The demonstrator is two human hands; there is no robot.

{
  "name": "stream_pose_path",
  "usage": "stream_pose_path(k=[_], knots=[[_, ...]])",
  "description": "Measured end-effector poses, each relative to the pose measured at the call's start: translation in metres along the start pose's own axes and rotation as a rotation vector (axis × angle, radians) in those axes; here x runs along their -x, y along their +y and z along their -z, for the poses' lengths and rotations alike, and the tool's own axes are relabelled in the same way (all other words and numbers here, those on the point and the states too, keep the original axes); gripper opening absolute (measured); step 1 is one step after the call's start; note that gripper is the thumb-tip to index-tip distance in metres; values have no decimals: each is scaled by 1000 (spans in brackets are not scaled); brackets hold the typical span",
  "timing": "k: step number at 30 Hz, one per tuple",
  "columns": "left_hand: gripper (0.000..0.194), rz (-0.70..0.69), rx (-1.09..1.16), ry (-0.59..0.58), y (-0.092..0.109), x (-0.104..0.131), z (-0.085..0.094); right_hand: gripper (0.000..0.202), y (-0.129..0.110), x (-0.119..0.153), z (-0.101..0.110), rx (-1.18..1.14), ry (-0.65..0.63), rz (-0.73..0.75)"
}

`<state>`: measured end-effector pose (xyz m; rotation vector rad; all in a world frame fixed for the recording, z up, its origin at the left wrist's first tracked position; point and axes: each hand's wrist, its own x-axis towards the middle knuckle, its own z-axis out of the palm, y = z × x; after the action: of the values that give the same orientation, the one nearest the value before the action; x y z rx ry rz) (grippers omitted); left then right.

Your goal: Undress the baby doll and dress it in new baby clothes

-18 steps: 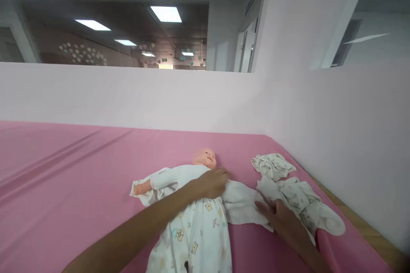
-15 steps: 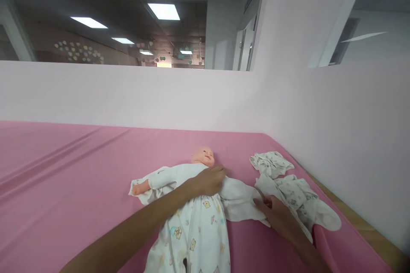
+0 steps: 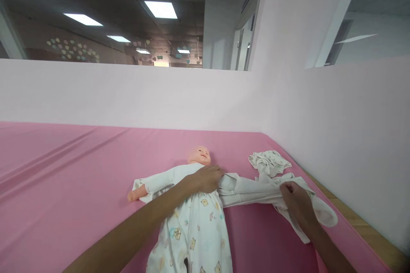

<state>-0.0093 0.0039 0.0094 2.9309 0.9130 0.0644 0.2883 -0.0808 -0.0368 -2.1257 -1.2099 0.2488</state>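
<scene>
A baby doll (image 3: pixel 199 155) lies on its back on a pink sheet, wearing a white top and patterned trousers (image 3: pixel 198 230). Across its chest, my left hand (image 3: pixel 209 178) is closed on the white top near the shoulder. My right hand (image 3: pixel 296 200) pinches a white sleeve (image 3: pixel 253 192), which is stretched taut out to the right from the doll's shoulder. The doll's bare hand (image 3: pixel 137 193) pokes out of the other sleeve at the left. Whatever lies inside the stretched sleeve is hidden.
A crumpled patterned cloth (image 3: pixel 269 162) lies at the right, with more white cloth (image 3: pixel 325 212) beside my right hand. The pink sheet (image 3: pixel 64 170) runs up to a white wall (image 3: pixel 144 96) with windows. A wooden edge (image 3: pixel 355 217) borders the right side.
My right hand has moved right and slightly up, drawing the sleeve out long and narrow. My left hand stays at the chest. The doll's bare hand has shifted slightly left.
</scene>
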Motion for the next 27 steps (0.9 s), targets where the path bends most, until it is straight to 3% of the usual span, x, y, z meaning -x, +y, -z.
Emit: stream_pose_path(k=[3, 6, 9, 14, 21, 27], knots=[[26, -10, -23, -22, 0, -3, -1, 25, -11, 13, -6, 247, -59, 16], [31, -25, -75, -24, 6, -11, -6, 27, -27, 30, -17, 469, -48, 156], [28, -57, -137, -14, 16, -25, -12, 33, -45, 39, -32, 443, -21, 295], [24, -104, -120, -69, 28, -47, -18, 40, -65, 39, -55, 345, -218, 294], [41, -41, -80, -167, 26, -55, -20, 29, -60, 39, -58, 380, -101, 356], [51, -74, 23, -74, 19, -54, -20, 29, -48, 39, -49, 434, -28, 226]])
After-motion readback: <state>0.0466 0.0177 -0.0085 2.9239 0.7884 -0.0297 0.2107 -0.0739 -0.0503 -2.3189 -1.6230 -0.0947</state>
